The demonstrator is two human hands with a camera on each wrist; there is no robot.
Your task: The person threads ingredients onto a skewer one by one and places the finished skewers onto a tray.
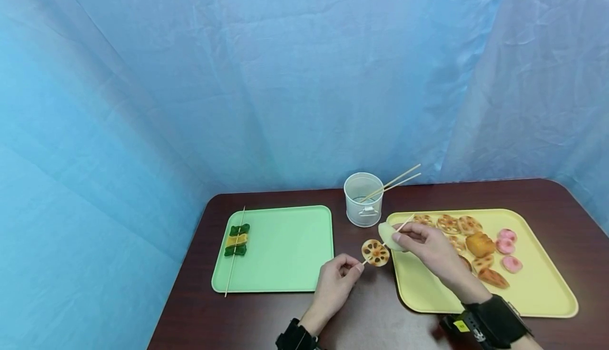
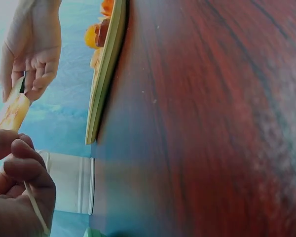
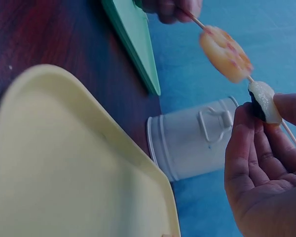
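Observation:
My left hand (image 1: 335, 282) pinches a thin wooden skewer (image 2: 35, 208) between thumb and fingers, in the gap between the two trays. On that skewer sits a browned lotus root slice (image 1: 375, 253), just beyond the left fingertips. Farther along, the thumb and fingers of my right hand (image 1: 436, 255) pinch a pale green slice (image 1: 386, 235) with a dark edge (image 3: 256, 106). The skewer passes through this slice too, and its tip sticks out past the right fingers. Both hands are raised above the table, the right one over the near-left part of the yellow tray (image 1: 542, 292).
Lotus root slices (image 1: 470, 225), pink rounds (image 1: 511, 264) and browned pieces lie on the yellow tray. A green tray (image 1: 290, 249) on the left bears a finished-looking skewer of green and yellow pieces (image 1: 236, 240). Behind stands a clear bucket (image 1: 363, 207) with two skewers (image 1: 402, 176).

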